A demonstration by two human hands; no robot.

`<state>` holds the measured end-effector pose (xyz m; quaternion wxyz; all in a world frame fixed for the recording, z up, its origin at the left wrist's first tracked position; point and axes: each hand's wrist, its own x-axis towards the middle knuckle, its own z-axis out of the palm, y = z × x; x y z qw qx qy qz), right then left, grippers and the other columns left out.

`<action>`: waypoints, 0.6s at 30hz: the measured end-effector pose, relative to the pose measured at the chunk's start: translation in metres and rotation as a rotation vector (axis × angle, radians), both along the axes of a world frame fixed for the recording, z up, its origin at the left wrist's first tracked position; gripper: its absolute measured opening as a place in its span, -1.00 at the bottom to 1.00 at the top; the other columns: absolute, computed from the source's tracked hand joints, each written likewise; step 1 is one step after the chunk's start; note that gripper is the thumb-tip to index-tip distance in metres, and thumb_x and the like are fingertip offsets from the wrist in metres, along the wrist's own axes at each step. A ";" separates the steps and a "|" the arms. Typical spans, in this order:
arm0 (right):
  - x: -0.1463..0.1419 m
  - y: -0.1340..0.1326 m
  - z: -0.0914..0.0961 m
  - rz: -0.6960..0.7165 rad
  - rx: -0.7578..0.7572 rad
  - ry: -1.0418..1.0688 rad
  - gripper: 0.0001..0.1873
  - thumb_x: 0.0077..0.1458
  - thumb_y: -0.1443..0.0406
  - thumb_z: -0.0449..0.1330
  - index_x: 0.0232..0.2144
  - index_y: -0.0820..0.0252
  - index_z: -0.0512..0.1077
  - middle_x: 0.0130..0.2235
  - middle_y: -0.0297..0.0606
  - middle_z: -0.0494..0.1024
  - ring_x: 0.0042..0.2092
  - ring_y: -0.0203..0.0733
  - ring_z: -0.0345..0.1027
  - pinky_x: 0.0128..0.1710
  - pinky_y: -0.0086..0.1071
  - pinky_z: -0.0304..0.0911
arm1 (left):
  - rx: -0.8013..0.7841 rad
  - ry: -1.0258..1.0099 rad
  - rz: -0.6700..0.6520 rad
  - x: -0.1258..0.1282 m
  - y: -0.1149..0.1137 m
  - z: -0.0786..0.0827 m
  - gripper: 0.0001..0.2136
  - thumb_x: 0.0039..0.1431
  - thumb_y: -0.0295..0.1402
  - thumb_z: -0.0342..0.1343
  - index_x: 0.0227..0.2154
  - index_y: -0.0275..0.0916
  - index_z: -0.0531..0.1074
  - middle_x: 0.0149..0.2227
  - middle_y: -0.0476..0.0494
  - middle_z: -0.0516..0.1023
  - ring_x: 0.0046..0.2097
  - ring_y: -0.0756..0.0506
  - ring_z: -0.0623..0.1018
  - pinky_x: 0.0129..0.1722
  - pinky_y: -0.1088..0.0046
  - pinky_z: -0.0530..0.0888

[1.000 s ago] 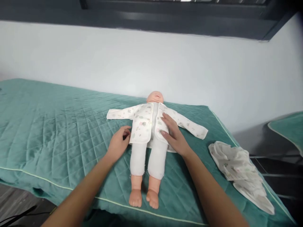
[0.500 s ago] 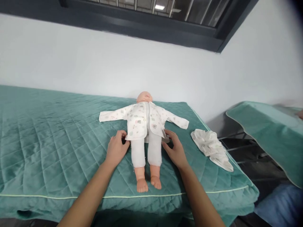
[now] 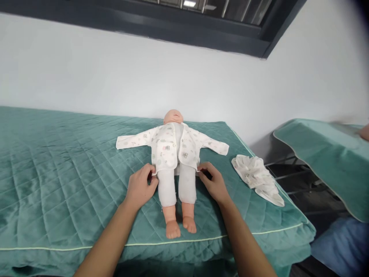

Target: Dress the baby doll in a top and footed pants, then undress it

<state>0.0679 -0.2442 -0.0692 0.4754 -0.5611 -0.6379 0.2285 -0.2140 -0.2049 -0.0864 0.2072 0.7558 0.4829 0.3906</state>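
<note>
A baby doll (image 3: 173, 116) lies on its back with its feet toward me. It wears a white printed baby jacket (image 3: 164, 152), whose front hangs open down the middle and whose sleeves spread out to both sides. White cloth covers the doll's legs; its feet (image 3: 173, 229) are bare. My left hand (image 3: 142, 184) pinches the jacket's lower left corner between thumb and fingers. At the lower right corner of the hem, my right hand (image 3: 211, 181) pinches the fabric in the same way.
The doll lies on a bed with a green quilted cover (image 3: 72, 184). Crumpled white printed clothing (image 3: 256, 177) rests near its right edge. Beyond a gap stands another green-covered bed (image 3: 323, 161). A white wall (image 3: 100, 77) and dark window frame (image 3: 187, 27) rise behind.
My right hand has drawn the right hem corner in against the doll's leg, and the hem hangs straighter. My left hand stays at the left corner. The view has shifted slightly.
</note>
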 end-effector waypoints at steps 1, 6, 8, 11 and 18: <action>0.003 0.001 0.000 -0.007 -0.021 0.113 -0.93 0.14 0.28 0.22 -0.29 0.08 0.49 -0.19 -0.28 0.52 -0.12 -0.13 0.37 -0.01 -0.23 0.28 | -0.008 -0.032 -0.003 0.000 0.000 0.001 -0.98 0.18 -0.38 0.02 -0.35 -0.16 0.28 -0.42 0.04 0.40 -0.39 -0.04 0.40 -0.30 0.43 0.29; 0.025 0.022 -0.002 -0.163 -0.164 0.896 -0.79 0.15 0.20 0.23 -0.16 0.10 0.48 0.02 -0.21 0.56 0.12 -0.15 0.40 0.26 -0.23 0.21 | -0.125 -0.252 0.148 0.003 0.005 0.006 -0.74 0.31 -0.12 -0.01 -0.34 -0.19 0.40 -0.43 -0.02 0.46 -0.38 -0.06 0.43 -0.31 0.41 0.33; 0.034 0.036 0.000 -0.110 -0.250 1.050 -0.79 0.21 0.17 0.14 -0.18 0.14 0.46 0.01 -0.11 0.57 0.12 -0.14 0.44 0.23 -0.20 0.29 | -0.202 -0.429 0.186 0.003 0.011 0.006 -0.67 0.30 -0.04 0.00 -0.28 -0.21 0.45 -0.34 -0.08 0.53 -0.32 -0.08 0.49 -0.30 0.40 0.39; 0.042 0.062 0.005 -0.008 -0.315 1.278 -0.78 0.26 0.18 0.08 -0.18 0.18 0.41 -0.01 -0.06 0.57 0.08 -0.13 0.47 0.10 -0.17 0.44 | -0.334 -0.779 0.184 0.002 0.020 0.005 -0.58 0.28 0.04 0.00 -0.19 -0.24 0.48 -0.16 -0.21 0.59 -0.15 -0.16 0.59 -0.22 0.34 0.51; 0.040 0.102 0.000 0.111 -0.143 1.489 -0.94 0.23 0.28 0.08 -0.30 0.10 0.34 -0.22 -0.23 0.56 -0.12 -0.19 0.53 -0.18 -0.23 0.56 | -0.632 -0.973 0.073 0.016 0.060 0.014 -0.68 0.10 -0.17 0.30 -0.20 -0.32 0.54 -0.15 -0.28 0.64 -0.13 -0.17 0.63 -0.11 0.35 0.54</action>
